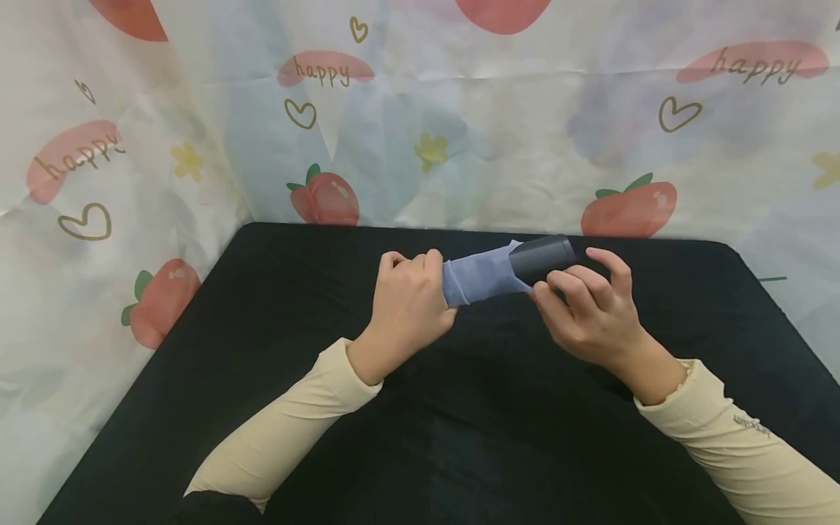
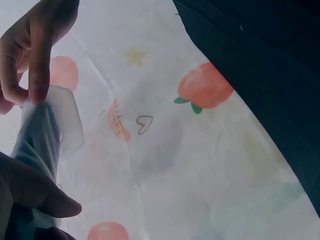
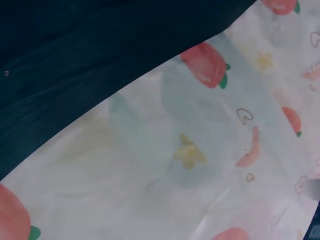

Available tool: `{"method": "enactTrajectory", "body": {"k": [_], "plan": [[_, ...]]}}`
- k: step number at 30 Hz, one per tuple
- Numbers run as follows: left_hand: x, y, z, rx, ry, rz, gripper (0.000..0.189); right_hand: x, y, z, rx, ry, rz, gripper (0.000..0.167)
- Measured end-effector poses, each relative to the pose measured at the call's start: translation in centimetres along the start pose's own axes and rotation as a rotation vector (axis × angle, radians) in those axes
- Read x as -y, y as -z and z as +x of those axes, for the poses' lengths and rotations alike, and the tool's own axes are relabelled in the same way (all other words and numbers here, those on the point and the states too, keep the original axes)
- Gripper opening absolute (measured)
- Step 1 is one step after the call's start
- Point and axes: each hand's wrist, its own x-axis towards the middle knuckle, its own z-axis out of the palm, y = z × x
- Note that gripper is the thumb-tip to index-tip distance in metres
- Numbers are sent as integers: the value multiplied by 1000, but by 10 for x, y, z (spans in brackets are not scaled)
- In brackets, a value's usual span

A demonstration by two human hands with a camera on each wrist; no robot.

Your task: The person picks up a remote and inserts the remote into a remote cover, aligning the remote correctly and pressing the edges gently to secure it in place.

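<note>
A dark, smooth cylinder [image 1: 541,259] is partly covered by a blue-grey cloth sleeve [image 1: 482,275], held tilted up to the right above the table in the head view. My left hand [image 1: 410,295] grips the sleeved end, fingers curled round it and hiding that end. At the sleeve's open edge, my right hand [image 1: 590,310] pinches the cloth between thumb and fingers, its index finger raised near the cylinder's bare end. In the left wrist view the blue cloth [image 2: 37,140] stretches between both hands. The right wrist view shows neither hand nor cylinder.
A black cloth-covered table [image 1: 315,452] lies under both arms. Behind it and at the sides hangs a pale curtain [image 1: 512,146] printed with fruit, hearts and lettering. Cream sleeves [image 1: 282,430] cover the forearms.
</note>
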Motion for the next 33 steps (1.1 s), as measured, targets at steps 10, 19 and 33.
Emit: {"method": "enactTrajectory", "body": {"k": [10,19,33], "plan": [[1,-3,-9,80,-7,63,28,-8,8,-12,-42,28,21,28],[2,-5,-11,31,-62,41,30,-5,10,-15,-81,31,34,29],[21,-4,-14,-107,-332,101,21,-24,35,17,597,-109,444,42]]}}
